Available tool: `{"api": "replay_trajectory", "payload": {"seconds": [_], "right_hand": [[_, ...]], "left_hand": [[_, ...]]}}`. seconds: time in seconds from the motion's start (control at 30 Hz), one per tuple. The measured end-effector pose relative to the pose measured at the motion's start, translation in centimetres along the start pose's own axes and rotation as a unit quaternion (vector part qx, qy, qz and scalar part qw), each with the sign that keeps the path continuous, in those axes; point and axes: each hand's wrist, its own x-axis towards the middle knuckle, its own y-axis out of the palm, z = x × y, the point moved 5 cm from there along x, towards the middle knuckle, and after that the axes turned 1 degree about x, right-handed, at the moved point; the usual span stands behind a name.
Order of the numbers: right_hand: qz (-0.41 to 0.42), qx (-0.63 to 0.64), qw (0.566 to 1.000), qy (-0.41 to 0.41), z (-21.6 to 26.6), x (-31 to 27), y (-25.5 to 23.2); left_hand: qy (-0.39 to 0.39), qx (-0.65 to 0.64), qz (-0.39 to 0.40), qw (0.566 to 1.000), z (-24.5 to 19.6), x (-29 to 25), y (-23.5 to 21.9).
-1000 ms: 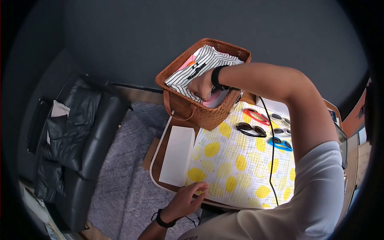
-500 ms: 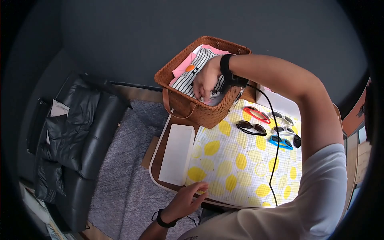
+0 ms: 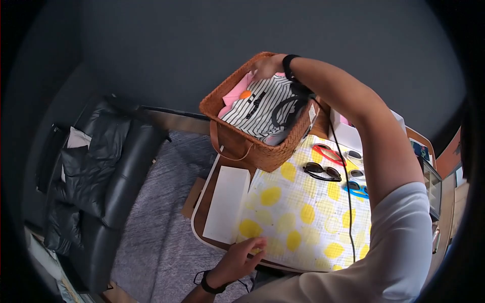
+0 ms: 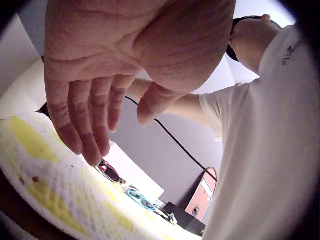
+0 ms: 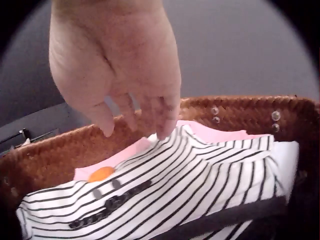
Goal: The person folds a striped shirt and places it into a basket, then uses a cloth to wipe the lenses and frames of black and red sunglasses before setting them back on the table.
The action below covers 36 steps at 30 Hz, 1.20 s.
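A brown woven basket (image 3: 275, 156) holds a folded black-and-white striped shirt (image 3: 270, 108) with an orange patch and dark lettering. Pink cloth (image 3: 237, 92) shows beneath and behind the shirt. My right hand (image 3: 269, 66) is over the far side of the basket, slightly blurred. In the right wrist view its fingers (image 5: 162, 115) reach down to the shirt's far edge, the thumb apart from them. My left hand (image 3: 240, 260) hovers by the table's front edge, beside the lemon-print cloth (image 3: 283, 227); its palm and loosely bent fingers (image 4: 80, 120) hold nothing.
Several sunglasses lie on the lemon-print cloth, among them a black pair (image 3: 322, 171), a red pair (image 3: 329, 153) and a blue pair (image 3: 357, 190). A white box (image 3: 226, 204) sits at the table's left edge. A black cable (image 3: 348, 217) hangs from the right wrist across the cloth.
My right hand has moved from the near side of the basket to its far side, uncovering the shirt's front. The left hand has stayed by the table edge.
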Motion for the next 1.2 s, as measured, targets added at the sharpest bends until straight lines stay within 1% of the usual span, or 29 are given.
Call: {"api": "replay_trajectory", "payload": {"seconds": [0.03,0.07,0.1,0.13,0.17,0.2,0.23,0.3,0.33,0.37,0.43,0.47,0.5,0.57,0.6,0.63,0.7,0.73,0.77,0.8,0.83,0.87,0.9,0.97,1.0,1.03,1.1,1.17,1.2], "right_hand": [[0.005,-0.119,0.993,0.022,-2.3,2.2,-0.8],[-0.008,-0.093,0.995,0.038,-5.5,4.5,-1.0],[-0.009,-0.092,0.995,0.036,-6.4,4.6,-0.9],[-0.027,-0.083,0.995,0.057,-7.1,4.6,-0.9],[-0.045,-0.073,0.993,0.078,-7.6,4.8,-0.8],[-0.05,-0.04,0.994,0.085,-7.1,4.0,-0.5],[-0.051,-0.037,0.995,0.081,-6.5,4.0,-0.5],[0.043,-0.06,0.986,0.15,-6.1,4.3,0.5],[0.026,-0.067,0.988,0.136,-5.9,4.3,0.6],[0.026,-0.068,0.988,0.134,-5.7,4.5,0.5],[-0.008,-0.094,0.987,0.126,-5.9,5.0,0.5],[-0.055,-0.137,0.982,0.114,-6.3,5.7,0.1],[-0.049,-0.134,0.983,0.116,-6.6,5.6,0.4],[-0.123,-0.088,0.97,0.189,-7.3,4.5,-0.7],[-0.181,-0.004,0.954,0.238,-7.9,4.1,-0.8],[-0.18,-0.005,0.954,0.239,-8.0,3.8,-0.7],[-0.182,-0.125,0.96,0.169,-6.8,2.7,-0.1],[-0.278,-0.201,0.924,0.172,-5.1,2.3,0.0],[-0.275,-0.202,0.924,0.172,-4.0,2.3,0.4],[-0.194,-0.143,0.959,0.149,-1.0,1.1,0.6],[-0.111,-0.084,0.983,0.123,0.5,0.6,1.1],[-0.059,-0.052,0.997,0.018,-0.2,3.3,3.2],[-0.006,-0.018,0.996,-0.087,-1.0,5.9,5.3],[0.023,-0.07,0.994,-0.08,0.0,5.2,6.4],[0.031,-0.119,0.991,-0.054,0.6,5.0,5.9],[0.006,-0.111,0.992,-0.059,1.0,4.3,5.1],[-0.015,-0.149,0.988,-0.045,2.6,3.0,3.5],[0.025,-0.028,0.996,-0.081,6.0,-1.6,3.3],[0.122,0.047,0.977,-0.166,6.0,-1.1,5.6]], "left_hand": [[-0.001,0.001,-0.003,1.0,0.3,-0.1,0.0],[0.013,0.009,-0.008,1.0,0.4,-0.1,-0.1],[0.028,0.016,-0.013,0.999,0.4,0.1,-0.2],[0.027,0.019,-0.015,0.999,0.1,0.2,-0.3],[0.007,0.003,-0.005,1.0,-0.3,0.3,-0.1],[-0.015,-0.014,0.006,1.0,-0.4,0.4,0.1],[-0.017,-0.011,0.004,1.0,0.1,0.6,0.3],[0.012,0.022,0.01,1.0,0.5,0.8,1.1],[-0.01,0.021,0.027,0.999,0.4,1.0,1.0],[-0.011,0.021,0.025,0.999,0.3,1.3,0.9],[-0.017,-0.03,0.01,0.999,0.5,1.4,0.9],[-0.02,-0.035,0.01,0.999,0.7,1.7,1.0],[-0.011,-0.019,0.011,1.0,0.9,1.7,0.9],[-0.003,-0.006,0.013,1.0,1.0,1.8,0.8],[-0.004,-0.004,0.016,1.0,1.0,1.9,0.8],[-0.003,-0.002,0.017,1.0,1.0,2.0,0.8],[-0.002,0.006,0.018,1.0,1.3,2.0,0.8],[0.002,0.015,0.016,1.0,1.5,2.1,0.8],[0.001,0.012,0.017,1.0,1.7,2.1,1.0],[0.005,0.015,0.018,1.0,2.0,2.1,1.1],[0.01,0.017,0.018,1.0,2.0,2.1,1.2],[0.009,0.016,0.021,1.0,1.6,2.1,1.3],[0.001,0.016,0.024,1.0,1.2,2.1,1.2],[-0.007,0.018,0.028,0.999,0.9,1.7,1.3],[0.009,0.023,0.015,1.0,0.8,1.5,1.3],[0.024,0.026,0.003,0.999,0.5,1.2,1.3],[0.025,0.022,0.003,0.999,0.2,0.7,1.3],[0.03,0.018,0.005,0.999,0.2,0.2,1.4],[0.033,0.025,0.008,0.999,0.6,0.0,1.7]]}}
